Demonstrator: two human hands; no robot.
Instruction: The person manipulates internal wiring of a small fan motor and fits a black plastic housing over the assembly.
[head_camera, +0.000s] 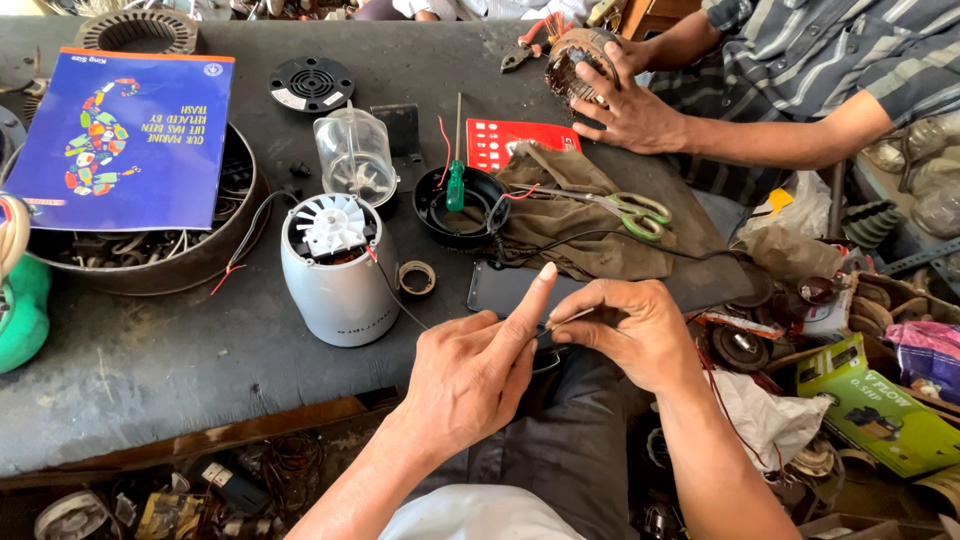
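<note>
Two hands at work: both of the person's own, close to the body, over the near edge of the desk (150, 370).
Left hand (470, 375): pinched on a thin wire (568, 320), forefinger raised and pointing up, other fingers curled.
Right hand (625, 330): fingers closed on the same thin wire, just beside the left hand; the wire's pale end shows between them.
Black lead (400, 300): runs from the hands back to the grey motor housing.
Grey motor housing (340, 285): upright on the desk, left of the hands, top open, a white fan wheel (332, 225) showing inside.
Dark phone (500, 288): lies flat just beyond the hands.
Small tape roll (416, 277): between housing and phone.
Brown cloth (570, 215): crumpled behind the phone, green-handled scissors (635, 213) lying on it.
Black round cup (460, 205): beside the cloth, a green-handled screwdriver (455, 180) leaning in it.
Clear plastic jar (355, 155): tilted, behind the housing.
Metal bowl (150, 255): at left, full of wires and parts, a blue booklet (125, 130) resting across it.
Red card (515, 140): flat, behind the cloth.
Black round grille (311, 84): farther back.
Another person's hand (620, 105): far right, gripping a wound copper coil (575, 55); a striped sleeve above it.
</note>
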